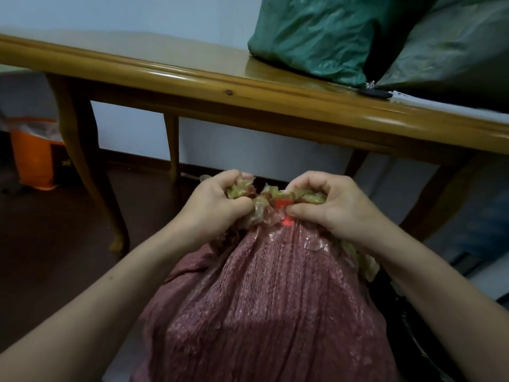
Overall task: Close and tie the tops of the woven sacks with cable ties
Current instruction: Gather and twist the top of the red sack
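Head view: a pink woven sack [270, 299] stands at six o'clock, its crumpled yellowish top [261, 199] bunched just below the frame's centre. The left hand [217, 205] clenches the bunch from its nine o'clock side. The right hand [330, 209] grips it from three o'clock, thumb and forefinger pinching beside a red patch [282, 204]. No cable tie shows in either hand.

The step looks like gathering the mouth into a neck, early in closing this sack. To do it well, the hands should work the folds toward each other until one fist can hold a tight, even neck low against the fill, freeing the other to fetch a tie. Loose pleats would likely let a tie slip.

A wooden table [192, 75] spans twelve o'clock, with a green sack [330, 37] at one o'clock and an orange bin [35, 158] at nine.
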